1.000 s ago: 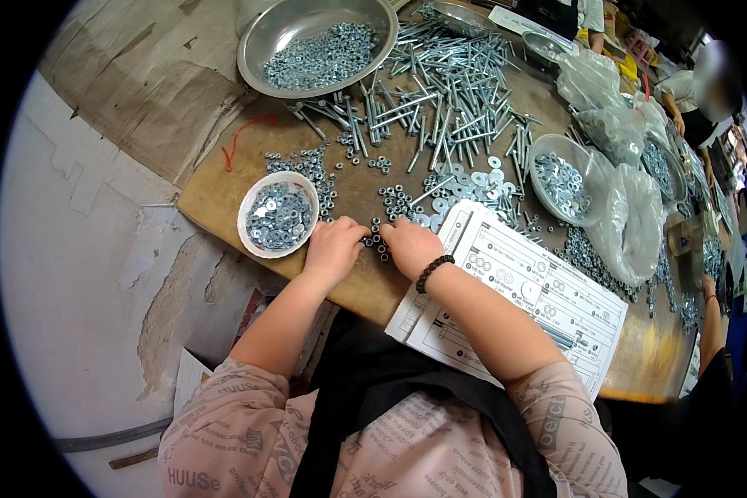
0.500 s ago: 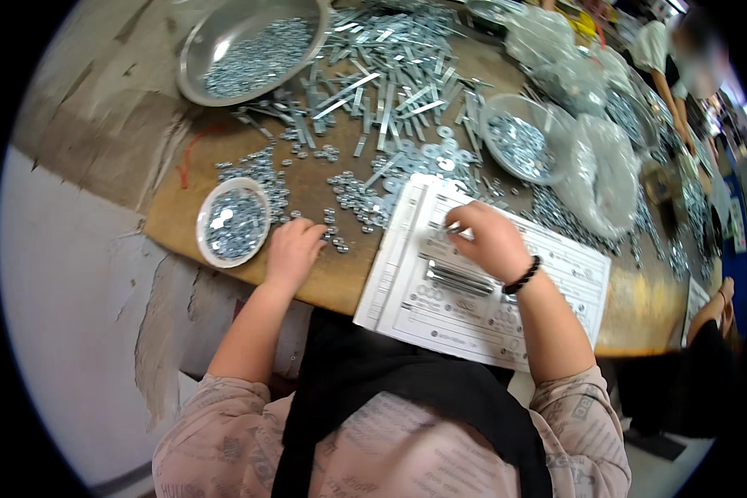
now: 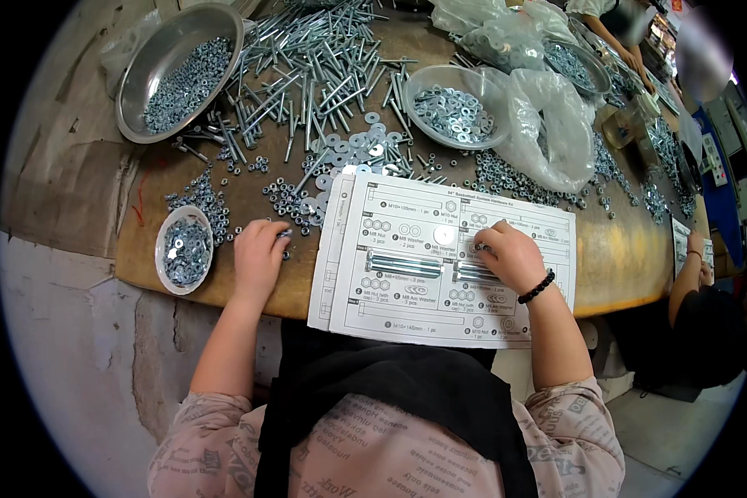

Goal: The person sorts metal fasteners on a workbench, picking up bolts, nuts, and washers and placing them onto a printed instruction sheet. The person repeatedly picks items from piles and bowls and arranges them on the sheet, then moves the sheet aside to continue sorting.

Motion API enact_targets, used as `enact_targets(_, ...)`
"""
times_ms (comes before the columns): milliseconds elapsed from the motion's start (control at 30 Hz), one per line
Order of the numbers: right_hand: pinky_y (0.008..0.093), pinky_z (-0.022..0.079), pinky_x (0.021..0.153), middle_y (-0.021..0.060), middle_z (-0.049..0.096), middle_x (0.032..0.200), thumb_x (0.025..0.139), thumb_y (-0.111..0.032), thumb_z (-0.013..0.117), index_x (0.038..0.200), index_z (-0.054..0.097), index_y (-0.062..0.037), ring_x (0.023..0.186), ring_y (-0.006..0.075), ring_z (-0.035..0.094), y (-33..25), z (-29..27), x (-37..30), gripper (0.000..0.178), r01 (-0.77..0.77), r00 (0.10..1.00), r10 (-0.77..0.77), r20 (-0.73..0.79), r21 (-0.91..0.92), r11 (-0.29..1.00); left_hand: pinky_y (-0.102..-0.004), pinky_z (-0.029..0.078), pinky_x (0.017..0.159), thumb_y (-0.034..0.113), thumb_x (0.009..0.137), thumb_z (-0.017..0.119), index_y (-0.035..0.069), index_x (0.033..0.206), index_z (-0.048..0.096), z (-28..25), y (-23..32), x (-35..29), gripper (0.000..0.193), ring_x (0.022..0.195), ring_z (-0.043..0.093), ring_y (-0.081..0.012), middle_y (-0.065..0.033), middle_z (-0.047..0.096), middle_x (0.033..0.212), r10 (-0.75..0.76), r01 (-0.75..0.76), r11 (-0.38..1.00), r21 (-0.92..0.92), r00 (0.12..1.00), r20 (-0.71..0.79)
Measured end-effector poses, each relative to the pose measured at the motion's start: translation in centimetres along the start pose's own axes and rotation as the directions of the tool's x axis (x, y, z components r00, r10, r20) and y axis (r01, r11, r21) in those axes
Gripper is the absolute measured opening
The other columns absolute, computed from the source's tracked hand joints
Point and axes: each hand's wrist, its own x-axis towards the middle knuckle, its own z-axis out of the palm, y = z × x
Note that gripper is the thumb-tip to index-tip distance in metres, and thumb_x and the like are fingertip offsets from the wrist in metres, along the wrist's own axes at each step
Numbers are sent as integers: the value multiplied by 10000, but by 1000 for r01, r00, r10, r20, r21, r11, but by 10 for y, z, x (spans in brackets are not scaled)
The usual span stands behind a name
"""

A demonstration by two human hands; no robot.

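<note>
On the bench a white card [image 3: 373, 319] printed with hardware outlines lies in front of me. Two bundles of long silvery bolts [image 3: 402, 264] rest on it side by side; my right hand partly covers the second bundle [image 3: 471, 272]. My right hand [image 3: 513, 259], with a black bead bracelet at the wrist, is closed over the card, a small nut [image 3: 480, 247] at its fingertips. Left of the card, my left hand [image 3: 259, 256] pinches a nut [image 3: 284, 234] just above the bench. Loose nuts [image 3: 286, 199] lie beyond it, next to flat washers [image 3: 349, 151].
A white bowl of washers [image 3: 163, 257] stands left of my left hand. Farther back are a steel bowl of nuts [image 3: 130, 100], a heap of bolts [image 3: 307, 70], a clear tub of washers [image 3: 415, 87] and plastic bags [image 3: 548, 166]. Another person's hand [image 3: 695, 245] shows at far right.
My view has shifted, and the card now appears straighter. The left hand now has a nut at its fingertips. The right hand remains over the card, and a second bolt bundle shows more plainly.
</note>
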Motion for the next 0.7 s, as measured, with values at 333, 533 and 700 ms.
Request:
enact_targets(333,350,473,632,88,579,830,733,-137,680,949,622,-103,724,267,586,-5,-13,-16,227,-41,989,65,-131,177,983,-366,388,757,132,722,662,98,879,631,45,69,57,163,836,554,-241,-31,586,856,389,-358,918,-169,897,209)
enact_targets(533,340,468,603,80,573,781,725,-128,688,925,623,-92,696,248,588,-5,-12,-23,214,-44,985,80,-154,223,974,-359,371,785,174,719,675,121,914,642,54,73,62,204,855,550,-220,-22,586,859,405,-371,914,-164,852,331)
enact_targets(700,329,460,581,76,568,772,725,-128,689,918,620,-84,664,232,579,-11,-13,-24,210,-44,987,84,-139,268,963,-348,410,775,156,724,672,92,907,651,50,66,60,194,851,559,-240,-49,590,874,276,-193,950,-245,886,373)
